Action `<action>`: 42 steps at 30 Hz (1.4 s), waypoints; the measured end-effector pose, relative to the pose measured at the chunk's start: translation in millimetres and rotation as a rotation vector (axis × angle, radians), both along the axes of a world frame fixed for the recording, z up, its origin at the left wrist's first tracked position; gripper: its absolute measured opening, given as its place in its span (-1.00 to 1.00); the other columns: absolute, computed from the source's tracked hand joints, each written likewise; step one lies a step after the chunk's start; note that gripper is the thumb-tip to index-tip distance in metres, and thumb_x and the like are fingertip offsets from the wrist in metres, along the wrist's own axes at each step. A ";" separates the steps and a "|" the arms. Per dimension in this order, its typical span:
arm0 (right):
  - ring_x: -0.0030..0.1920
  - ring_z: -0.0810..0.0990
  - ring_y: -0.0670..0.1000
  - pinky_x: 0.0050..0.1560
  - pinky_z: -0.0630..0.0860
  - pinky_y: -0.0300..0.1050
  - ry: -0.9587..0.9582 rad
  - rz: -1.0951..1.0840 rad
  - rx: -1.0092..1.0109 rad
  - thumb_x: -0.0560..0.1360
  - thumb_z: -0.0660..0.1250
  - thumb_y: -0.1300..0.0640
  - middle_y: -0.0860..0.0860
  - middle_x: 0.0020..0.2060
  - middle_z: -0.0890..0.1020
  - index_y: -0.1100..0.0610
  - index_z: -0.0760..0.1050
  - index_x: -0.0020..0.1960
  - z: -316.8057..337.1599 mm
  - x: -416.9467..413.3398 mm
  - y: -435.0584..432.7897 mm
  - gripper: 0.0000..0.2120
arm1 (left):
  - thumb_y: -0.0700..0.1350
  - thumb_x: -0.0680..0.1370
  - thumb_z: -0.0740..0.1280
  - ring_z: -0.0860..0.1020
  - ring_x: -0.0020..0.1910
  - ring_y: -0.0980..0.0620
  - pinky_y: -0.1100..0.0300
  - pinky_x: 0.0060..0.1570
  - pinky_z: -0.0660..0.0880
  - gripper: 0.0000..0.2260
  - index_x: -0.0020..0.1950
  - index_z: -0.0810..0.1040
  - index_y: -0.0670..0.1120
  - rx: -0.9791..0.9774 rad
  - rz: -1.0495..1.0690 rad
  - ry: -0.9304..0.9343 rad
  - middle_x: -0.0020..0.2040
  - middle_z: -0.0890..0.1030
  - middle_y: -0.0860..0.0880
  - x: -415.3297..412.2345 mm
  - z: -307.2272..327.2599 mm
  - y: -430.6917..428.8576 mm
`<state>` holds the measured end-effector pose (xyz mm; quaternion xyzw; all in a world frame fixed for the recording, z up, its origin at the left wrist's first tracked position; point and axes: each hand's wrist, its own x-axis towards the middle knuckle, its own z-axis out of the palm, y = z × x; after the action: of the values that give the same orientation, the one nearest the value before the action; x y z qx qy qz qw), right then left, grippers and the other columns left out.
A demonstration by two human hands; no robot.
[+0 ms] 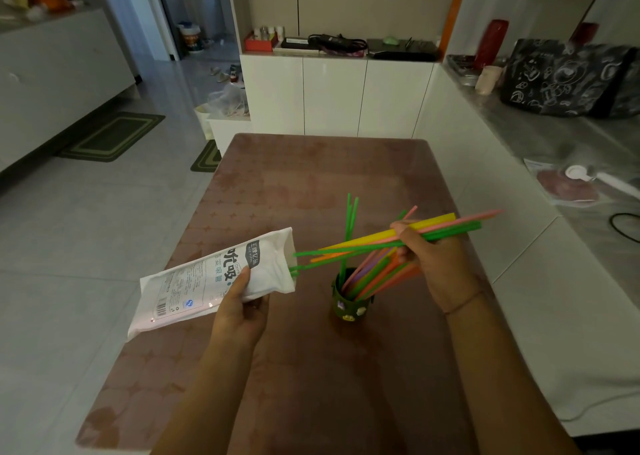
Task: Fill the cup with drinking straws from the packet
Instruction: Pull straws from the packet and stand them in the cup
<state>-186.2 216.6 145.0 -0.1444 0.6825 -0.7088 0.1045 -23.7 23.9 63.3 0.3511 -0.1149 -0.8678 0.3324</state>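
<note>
Straws [433, 229] are lying almost level in the right hand [434, 264], whose fingers are curling round the bundle up and right of the cup [348, 304]; their long axis is running from the mouth of the packet [207, 281] left of the cup, across above its rim, to free tips well right of it. The left hand [239, 311] is pinching the packet left of the cup, thumb on top, fingers folded beneath. The right hand is sitting nearer the cup, so the next move is probably calling for the bundle's left ends to swing down among the standing straws [377, 274].
</note>
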 end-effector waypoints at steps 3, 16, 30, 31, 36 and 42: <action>-0.56 0.49 -0.15 -0.48 0.48 -0.32 0.052 -0.025 0.033 0.45 0.35 0.28 -0.04 -0.60 0.56 0.25 0.60 -0.13 5.7 -9.0 12.0 -0.94 | -0.28 0.48 0.39 0.70 -0.18 0.05 0.14 -0.30 0.64 -0.75 0.09 0.50 -0.04 0.010 0.008 -0.012 -0.17 0.73 -0.01 3.2 -1.6 -4.2; -0.33 0.49 -0.13 -0.28 0.39 -0.23 0.276 0.006 0.533 0.39 0.43 0.19 -0.06 -0.36 0.52 0.13 0.49 -0.28 20.4 -18.5 11.5 -0.86 | -0.29 0.49 0.38 0.70 -0.19 0.06 0.16 -0.35 0.62 -0.75 0.11 0.51 -0.05 -0.010 -0.025 -0.015 -0.17 0.73 0.00 -0.6 -3.6 1.5; -0.32 0.50 -0.09 -0.36 0.36 -0.44 0.395 0.041 0.598 0.37 0.44 0.21 -0.01 -0.35 0.56 0.13 0.59 -0.22 6.5 -33.1 -4.3 -0.97 | -0.29 0.51 0.35 0.70 -0.19 0.06 0.16 -0.25 0.64 -0.79 0.06 0.50 -0.04 -0.046 -0.016 -0.015 -0.18 0.72 0.00 0.3 -3.9 -2.0; -0.34 0.48 -0.10 -0.38 0.34 -0.46 0.420 0.037 0.620 0.37 0.44 0.21 -0.03 -0.37 0.55 0.13 0.60 -0.23 6.6 -32.8 -5.7 -0.97 | -0.29 0.51 0.35 0.70 -0.19 0.07 0.16 -0.24 0.64 -0.79 0.06 0.50 -0.04 -0.048 -0.018 -0.013 -0.18 0.72 0.00 -0.2 -4.0 -2.1; -0.22 0.54 0.06 -0.19 0.44 -0.14 0.510 0.060 0.746 0.36 0.43 0.22 0.12 -0.26 0.63 0.19 0.62 -0.21 -2.2 -36.6 -15.3 -0.97 | -0.29 0.51 0.34 0.70 -0.17 0.06 0.15 -0.23 0.64 -0.80 0.06 0.50 -0.04 -0.058 -0.026 -0.005 -0.15 0.72 0.00 -2.3 -4.6 -1.2; -0.12 0.57 0.11 -0.11 0.46 -0.10 0.529 0.136 0.896 0.35 0.44 0.19 0.12 -0.16 0.64 0.15 0.61 -0.16 -15.1 -37.4 -18.9 -0.92 | -0.29 0.49 0.37 0.70 -0.14 0.06 0.14 -0.20 0.64 -0.75 0.11 0.50 -0.05 -0.037 -0.037 -0.007 -0.12 0.72 -0.01 -4.2 -5.7 -0.1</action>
<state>-223.7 197.7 129.9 -0.3036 0.9109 -0.2784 0.0259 -27.9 23.8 57.6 0.3457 -0.1387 -0.8703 0.3222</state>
